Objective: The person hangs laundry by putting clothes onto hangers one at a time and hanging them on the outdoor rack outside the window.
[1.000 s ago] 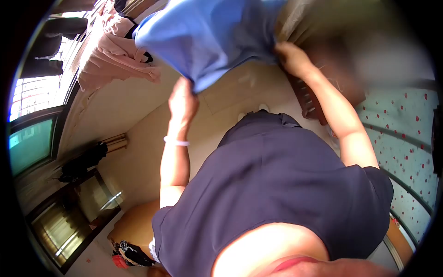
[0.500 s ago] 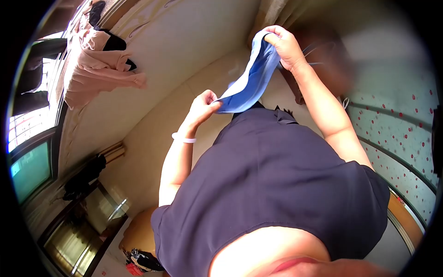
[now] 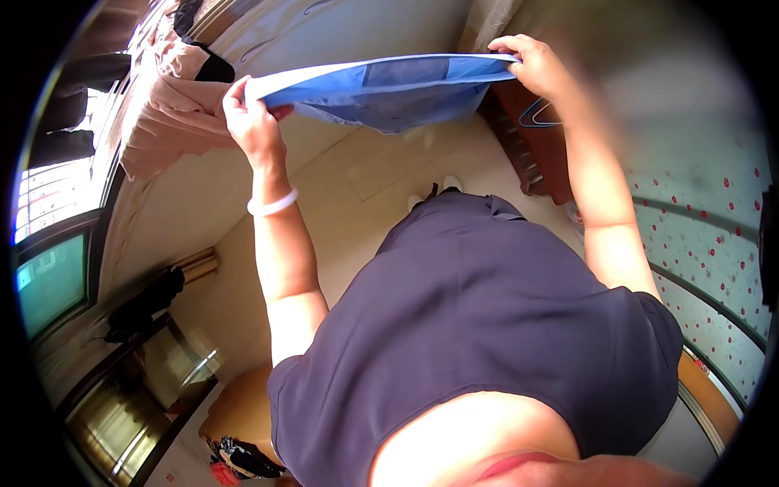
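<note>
Stretched out wide at the top of the view is a light blue cloth garment point(image 3: 398, 101) with a pale band along its upper edge. My left hand point(image 3: 258, 126), with a white bracelet on the wrist, pinches the band's left end. At the other end, my right hand point(image 3: 537, 66) grips the band between thumb and fingers. The rest of the cloth hangs below the band, and its exact kind is not plain to me.
Pink clothing point(image 3: 174, 97) hangs by the window at upper left. Blue wire hangers point(image 3: 539, 116) lie on a reddish-brown piece of furniture point(image 3: 548, 154). A mint curtain with red dots point(image 3: 714, 170) is at right; a brown stool point(image 3: 239, 410) is at lower left.
Both hands have moved apart, the left one up and leftward, the right one slightly rightward. The blue garment has gone from slack and folded to spread nearly level.
</note>
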Tool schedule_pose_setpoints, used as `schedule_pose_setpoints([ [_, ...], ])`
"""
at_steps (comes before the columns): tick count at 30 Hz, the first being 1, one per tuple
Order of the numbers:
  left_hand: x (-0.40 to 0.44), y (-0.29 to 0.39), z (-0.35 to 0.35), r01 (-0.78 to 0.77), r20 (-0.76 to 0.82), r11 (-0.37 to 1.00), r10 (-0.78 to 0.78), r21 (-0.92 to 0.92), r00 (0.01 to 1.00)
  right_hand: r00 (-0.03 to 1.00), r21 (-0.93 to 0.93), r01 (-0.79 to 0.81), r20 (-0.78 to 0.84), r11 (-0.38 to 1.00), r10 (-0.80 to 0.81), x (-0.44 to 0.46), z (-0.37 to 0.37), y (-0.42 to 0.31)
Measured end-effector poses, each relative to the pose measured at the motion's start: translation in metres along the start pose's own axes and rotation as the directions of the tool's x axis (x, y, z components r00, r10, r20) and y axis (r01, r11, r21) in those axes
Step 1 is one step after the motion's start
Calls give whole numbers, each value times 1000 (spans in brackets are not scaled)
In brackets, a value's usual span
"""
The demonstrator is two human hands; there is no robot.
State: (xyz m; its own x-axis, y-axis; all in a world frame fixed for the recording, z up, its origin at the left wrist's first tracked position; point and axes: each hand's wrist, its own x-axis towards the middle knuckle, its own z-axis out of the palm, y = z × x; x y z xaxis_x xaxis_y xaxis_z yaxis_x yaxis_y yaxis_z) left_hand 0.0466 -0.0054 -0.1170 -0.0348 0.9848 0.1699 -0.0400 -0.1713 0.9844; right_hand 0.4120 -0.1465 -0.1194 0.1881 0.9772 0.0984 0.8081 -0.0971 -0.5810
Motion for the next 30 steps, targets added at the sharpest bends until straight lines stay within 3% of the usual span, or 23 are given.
schedule_pose_setpoints([
  [2,12,10,0,17,19,996,-15,-90,1000,995,110,-49,91,993,39,5,-8,-6],
  [5,23,20,0,93,47,970,-85,-227,995,976,318,-31,212,948,-39,6,-17,-9],
  [9,26,12,-1,222,107,856,-194,-467,975,964,361,-60,263,931,-39,-9,-14,-10],
  [11,21,3,-6,312,205,715,-235,-626,950,969,369,-103,248,924,9,-23,-9,-20],
  [12,17,-5,-8,334,186,718,-280,-611,942,981,401,-101,194,910,24,-32,1,-19],
  [15,0,-47,-30,478,324,456,-377,-751,868,999,578,-52,38,814,37,-66,45,-21],
  [17,-32,-62,-39,431,170,349,-578,-832,798,993,654,-56,-45,755,113,-92,67,-31],
  [19,-59,-90,-59,415,205,281,-557,-865,805,999,534,18,-40,846,5,-115,79,-46],
  [20,-75,-88,-60,442,84,330,-716,-834,693,997,492,2,66,871,-40,-127,87,-53],
  [21,-83,-115,-80,460,166,248,-705,-853,689,981,453,-16,182,891,-74,-140,97,-58],
  [23,-93,-124,-90,496,255,232,-637,-837,727,923,512,-119,373,851,-96,-150,108,-59],
  [25,-97,-128,-93,506,270,223,-634,-833,725,925,396,66,321,916,-205,-141,108,-63],
  [26,-98,-131,-96,511,277,222,-631,-831,725,913,402,83,337,912,-231,-138,111,-65],
  [27,-94,-132,-97,511,477,-61,-470,-857,743,900,407,103,350,907,-259,-137,113,-68],
  [30,-101,-129,-106,427,428,-100,-417,-899,802,880,418,183,334,890,-338,-131,115,-71],
])
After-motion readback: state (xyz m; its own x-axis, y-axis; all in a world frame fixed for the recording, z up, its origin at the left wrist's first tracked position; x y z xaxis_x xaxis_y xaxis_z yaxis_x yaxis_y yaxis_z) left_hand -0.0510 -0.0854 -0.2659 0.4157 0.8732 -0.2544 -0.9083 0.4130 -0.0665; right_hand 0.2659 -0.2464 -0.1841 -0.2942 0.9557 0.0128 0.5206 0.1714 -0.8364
